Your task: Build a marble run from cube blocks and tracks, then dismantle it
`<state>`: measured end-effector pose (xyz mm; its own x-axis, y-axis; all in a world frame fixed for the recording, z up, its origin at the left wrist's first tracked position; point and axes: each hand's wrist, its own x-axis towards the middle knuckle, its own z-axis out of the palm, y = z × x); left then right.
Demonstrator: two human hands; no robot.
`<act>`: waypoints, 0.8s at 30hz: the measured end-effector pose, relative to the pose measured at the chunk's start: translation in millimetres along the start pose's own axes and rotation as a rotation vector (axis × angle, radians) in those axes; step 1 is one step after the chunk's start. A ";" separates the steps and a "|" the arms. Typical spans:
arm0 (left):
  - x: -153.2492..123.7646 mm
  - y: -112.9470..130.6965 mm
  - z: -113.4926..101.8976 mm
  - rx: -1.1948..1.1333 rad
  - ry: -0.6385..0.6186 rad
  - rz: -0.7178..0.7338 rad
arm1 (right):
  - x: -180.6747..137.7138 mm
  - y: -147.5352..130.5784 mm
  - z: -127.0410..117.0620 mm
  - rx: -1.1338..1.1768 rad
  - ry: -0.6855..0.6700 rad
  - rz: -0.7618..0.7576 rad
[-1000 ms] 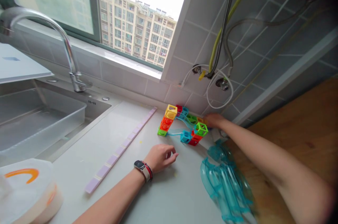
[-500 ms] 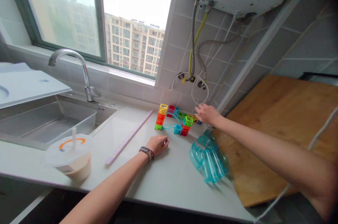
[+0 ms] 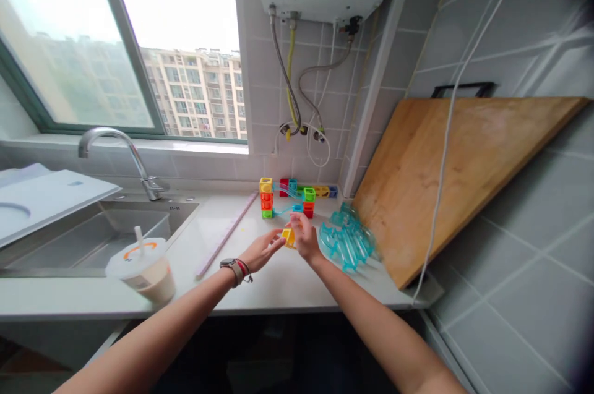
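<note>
A small yellow cube block [image 3: 288, 237] is held between both hands above the white counter [image 3: 278, 282]. My left hand [image 3: 263, 249], with a watch on its wrist, pinches the block's left side. From the right, my right hand [image 3: 304, 235] grips the same block. Just behind them stands a marble-run build of coloured cube blocks [image 3: 288, 196] with blue track pieces, against the tiled wall. A heap of clear blue track pieces [image 3: 346, 237] lies to the right of my right hand.
A steel sink [image 3: 78, 239] with a faucet [image 3: 116, 149] is at the left. A lidded drink cup with a straw [image 3: 143, 268] stands near the counter's front edge. A purple strip [image 3: 226, 234] lies on the counter. A wooden board [image 3: 457, 165] leans against the right wall.
My right hand came back from the wall end of the build with a yellow block, and my left hand rose to meet it. The camera pulled back and tilted up.
</note>
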<state>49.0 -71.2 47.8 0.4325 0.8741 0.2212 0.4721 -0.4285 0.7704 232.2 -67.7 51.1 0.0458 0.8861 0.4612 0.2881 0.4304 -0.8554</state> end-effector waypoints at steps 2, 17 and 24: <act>-4.1 4.8 -4.7 -0.031 -0.041 -0.006 | -4.0 2.2 5.7 0.072 0.032 0.010; 16.3 -31.2 -5.4 -0.248 0.157 -0.141 | -11.9 67.6 7.4 0.352 -0.034 0.255; 26.9 -55.5 -30.4 -0.541 0.207 -0.258 | -18.0 77.2 8.8 0.398 -0.126 0.348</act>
<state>11.1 -16.9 29.2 0.1735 0.9832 0.0572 0.0630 -0.0690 0.9956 245.2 -48.9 -25.3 -0.0482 0.9912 0.1237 -0.1096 0.1178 -0.9870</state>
